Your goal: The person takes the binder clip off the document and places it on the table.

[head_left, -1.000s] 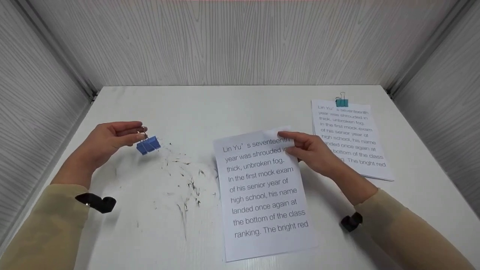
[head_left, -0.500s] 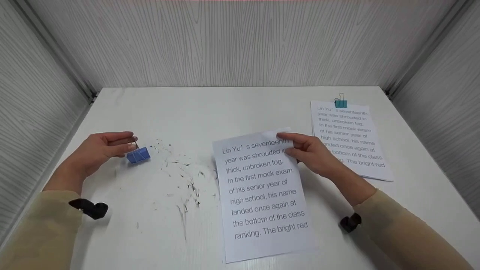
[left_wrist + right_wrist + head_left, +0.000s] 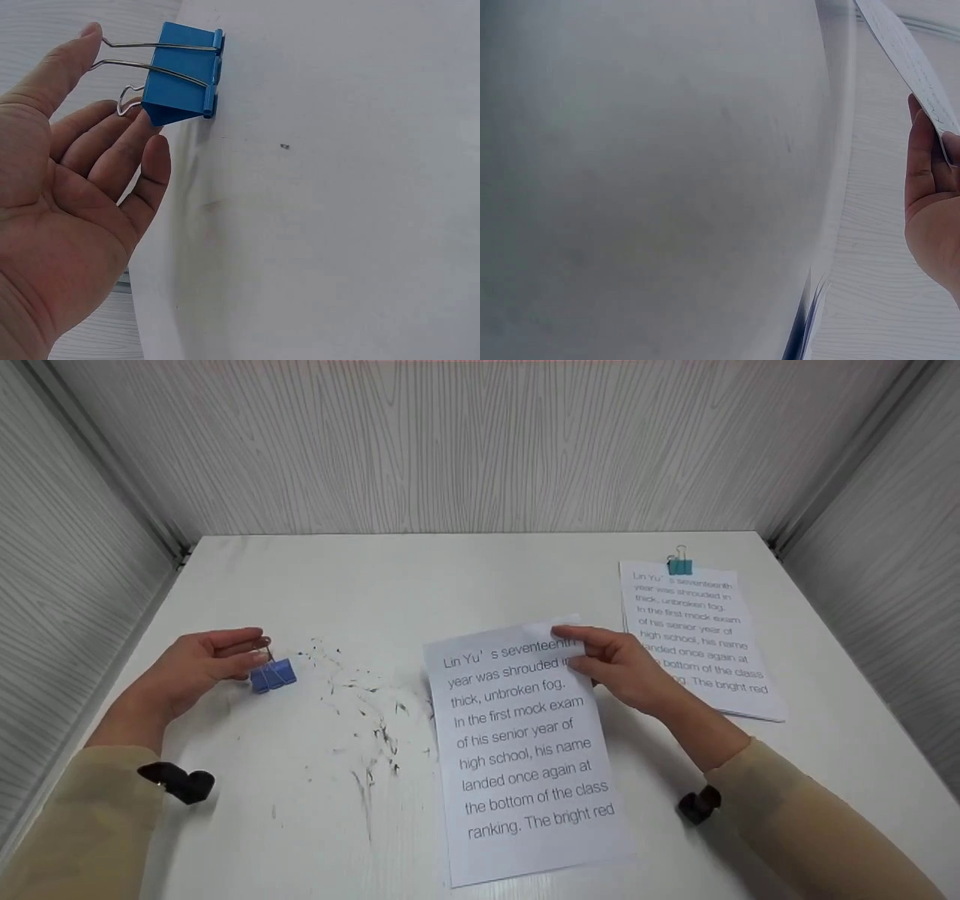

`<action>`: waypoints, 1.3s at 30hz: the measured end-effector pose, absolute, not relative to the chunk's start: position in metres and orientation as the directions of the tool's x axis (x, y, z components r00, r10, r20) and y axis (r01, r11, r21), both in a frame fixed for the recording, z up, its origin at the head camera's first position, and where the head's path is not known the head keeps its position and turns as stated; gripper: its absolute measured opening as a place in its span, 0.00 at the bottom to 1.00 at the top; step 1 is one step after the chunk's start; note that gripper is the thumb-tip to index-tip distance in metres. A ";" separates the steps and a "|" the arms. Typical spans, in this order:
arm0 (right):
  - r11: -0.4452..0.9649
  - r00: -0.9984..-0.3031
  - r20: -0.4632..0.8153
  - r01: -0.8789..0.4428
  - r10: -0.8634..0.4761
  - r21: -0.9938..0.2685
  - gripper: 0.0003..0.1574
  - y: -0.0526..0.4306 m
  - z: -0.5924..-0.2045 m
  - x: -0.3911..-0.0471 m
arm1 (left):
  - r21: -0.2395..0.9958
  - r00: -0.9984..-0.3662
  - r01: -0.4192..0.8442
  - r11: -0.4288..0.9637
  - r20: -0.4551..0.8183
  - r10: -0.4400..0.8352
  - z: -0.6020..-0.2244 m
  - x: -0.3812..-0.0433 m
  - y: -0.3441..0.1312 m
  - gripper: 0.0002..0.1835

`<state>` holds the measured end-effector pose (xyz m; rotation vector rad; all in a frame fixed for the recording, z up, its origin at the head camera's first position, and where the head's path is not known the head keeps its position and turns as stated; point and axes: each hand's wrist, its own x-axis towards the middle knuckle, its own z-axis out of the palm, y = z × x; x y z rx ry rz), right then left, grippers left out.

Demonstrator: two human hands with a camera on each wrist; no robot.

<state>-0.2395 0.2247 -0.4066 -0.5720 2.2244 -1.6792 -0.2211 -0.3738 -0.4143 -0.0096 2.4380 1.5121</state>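
A blue binder clip [image 3: 274, 676] is held by its wire handles in my left hand [image 3: 195, 673], over the left side of the table. In the left wrist view the thumb tip touches one handle of the binder clip [image 3: 178, 75], while the fingers lie behind the other handle. My right hand [image 3: 626, 669] pinches a small stack of printed paper [image 3: 525, 769] by its upper right edge, thumb on the text. The right wrist view shows the paper [image 3: 911, 60] edge-on, tilted between thumb and fingers. How many sheets are in it cannot be told.
A second printed stack [image 3: 694, 634] lies at the right, with a teal binder clip [image 3: 680, 566] on its top edge. Dark scuff marks [image 3: 382, 735] cover the white table [image 3: 420, 577] between the hands. Wood-patterned panels [image 3: 480, 442] enclose the back and sides.
My left hand has moved left and a little toward me, carrying the blue binder clip. The right hand and its paper have stayed almost in place.
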 end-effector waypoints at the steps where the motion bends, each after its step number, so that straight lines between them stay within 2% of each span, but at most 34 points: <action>1: 0.241 -0.878 0.001 -0.132 -0.479 -0.961 0.33 0.225 -0.406 -0.239 | 0.874 -0.963 -0.148 0.464 -0.233 0.132 -0.415 -0.222 -0.374 0.43; 13: 0.263 -0.886 -0.022 -0.113 -0.463 -0.958 0.33 0.225 -0.407 -0.239 | 0.866 -0.961 -0.152 0.476 -0.242 0.132 -0.416 -0.222 -0.372 0.45; 22: 0.256 -0.890 -0.015 -0.115 -0.455 -0.960 0.33 0.226 -0.407 -0.240 | 0.826 -0.972 -0.129 0.548 -0.216 0.097 -0.408 -0.220 -0.372 0.45; 31: 0.271 -0.898 -0.015 -0.116 -0.439 -0.955 0.32 0.226 -0.409 -0.247 | 0.806 -0.998 0.019 0.592 -0.025 0.066 -0.382 -0.221 -0.333 0.42; 39: 0.265 -0.910 -0.044 -0.073 -0.412 -0.962 0.34 0.227 -0.410 -0.256 | 0.685 -0.963 0.268 0.678 0.192 0.187 -0.370 -0.214 -0.260 0.37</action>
